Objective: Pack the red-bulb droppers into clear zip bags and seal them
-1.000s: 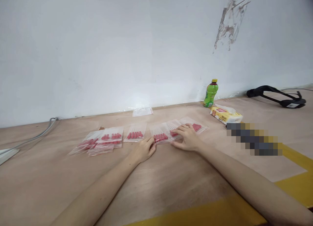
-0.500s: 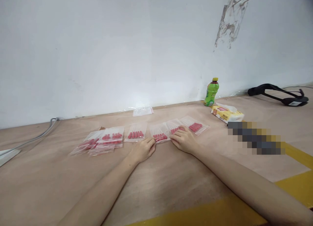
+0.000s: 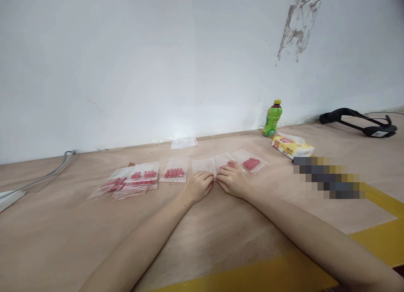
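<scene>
My left hand [image 3: 198, 187] lies over the lower part of a clear zip bag [image 3: 202, 165], its fingers curled and hiding the bag's contents. Close beside it, my right hand [image 3: 232, 179] has its fingertips at that bag's lower right corner. The right fingers also partly cover a neighbouring zip bag [image 3: 221, 159] that shows a bit of red. Another zip bag [image 3: 249, 161] holding several small red pieces lies beyond my right hand. To the left of my hands, one more bag [image 3: 174, 171] of red pieces lies flat.
A pile of filled zip bags [image 3: 135, 180] is at the left. An empty-looking bag [image 3: 184, 143] lies by the wall. A green bottle [image 3: 272, 118], a yellow tissue pack [image 3: 292, 147] and a black headset-like frame [image 3: 358, 121] stand at the right. A grey cable [image 3: 53, 174] runs at left.
My left hand has moved right, from the bag's lower left corner onto its lower part, covering the red pieces. My right hand has barely shifted.
</scene>
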Demonstrator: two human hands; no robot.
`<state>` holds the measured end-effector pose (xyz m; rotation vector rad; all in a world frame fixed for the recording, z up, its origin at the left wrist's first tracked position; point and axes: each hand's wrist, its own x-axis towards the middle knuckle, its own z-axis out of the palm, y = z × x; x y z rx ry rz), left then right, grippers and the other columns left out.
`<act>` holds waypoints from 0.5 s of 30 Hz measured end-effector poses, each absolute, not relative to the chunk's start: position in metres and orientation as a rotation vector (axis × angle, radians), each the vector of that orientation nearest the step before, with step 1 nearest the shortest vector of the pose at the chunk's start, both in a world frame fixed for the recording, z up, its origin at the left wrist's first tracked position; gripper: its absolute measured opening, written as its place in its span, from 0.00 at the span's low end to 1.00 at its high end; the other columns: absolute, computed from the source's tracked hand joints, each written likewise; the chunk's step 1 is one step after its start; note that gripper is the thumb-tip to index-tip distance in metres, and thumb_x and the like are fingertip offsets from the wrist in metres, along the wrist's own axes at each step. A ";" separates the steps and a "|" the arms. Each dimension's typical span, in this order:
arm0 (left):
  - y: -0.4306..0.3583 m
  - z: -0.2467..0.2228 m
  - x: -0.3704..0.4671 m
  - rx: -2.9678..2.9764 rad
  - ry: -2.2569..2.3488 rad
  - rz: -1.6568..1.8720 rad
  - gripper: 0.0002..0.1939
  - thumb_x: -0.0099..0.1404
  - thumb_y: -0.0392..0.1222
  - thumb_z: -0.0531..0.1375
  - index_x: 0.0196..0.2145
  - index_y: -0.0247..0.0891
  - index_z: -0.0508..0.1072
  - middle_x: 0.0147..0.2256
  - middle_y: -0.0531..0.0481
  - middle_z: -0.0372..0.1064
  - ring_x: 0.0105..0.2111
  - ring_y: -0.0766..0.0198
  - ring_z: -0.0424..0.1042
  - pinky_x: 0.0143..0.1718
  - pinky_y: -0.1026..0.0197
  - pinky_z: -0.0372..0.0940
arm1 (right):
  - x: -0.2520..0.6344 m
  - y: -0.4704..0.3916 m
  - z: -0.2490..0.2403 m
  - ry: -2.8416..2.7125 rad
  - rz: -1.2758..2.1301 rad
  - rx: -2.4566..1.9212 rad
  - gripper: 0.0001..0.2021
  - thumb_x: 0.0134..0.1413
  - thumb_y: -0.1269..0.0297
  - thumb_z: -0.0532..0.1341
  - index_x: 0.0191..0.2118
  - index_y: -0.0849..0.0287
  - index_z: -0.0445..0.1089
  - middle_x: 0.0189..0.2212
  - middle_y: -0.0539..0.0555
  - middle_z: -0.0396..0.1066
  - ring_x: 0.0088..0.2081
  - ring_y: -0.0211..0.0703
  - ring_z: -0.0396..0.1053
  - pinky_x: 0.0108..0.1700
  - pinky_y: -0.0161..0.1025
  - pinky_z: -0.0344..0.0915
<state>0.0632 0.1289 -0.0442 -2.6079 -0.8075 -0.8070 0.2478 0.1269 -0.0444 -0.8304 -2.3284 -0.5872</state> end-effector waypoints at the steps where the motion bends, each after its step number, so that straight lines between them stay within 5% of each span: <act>1: 0.131 -0.044 0.065 -2.598 -0.800 -0.801 0.08 0.62 0.33 0.50 0.33 0.35 0.69 0.35 0.45 0.69 0.36 0.59 0.69 0.39 0.56 0.64 | 0.247 0.127 -0.045 -2.321 -0.570 -0.842 0.10 0.55 0.68 0.51 0.29 0.57 0.69 0.27 0.51 0.70 0.35 0.38 0.62 0.48 0.45 0.46; 15: 0.127 -0.037 0.050 -2.513 -0.727 -0.689 0.10 0.65 0.33 0.48 0.32 0.35 0.69 0.33 0.47 0.69 0.35 0.61 0.68 0.38 0.58 0.63 | 0.250 0.122 -0.042 -2.335 -0.516 -0.866 0.11 0.56 0.68 0.49 0.31 0.57 0.69 0.29 0.52 0.70 0.36 0.39 0.61 0.48 0.45 0.44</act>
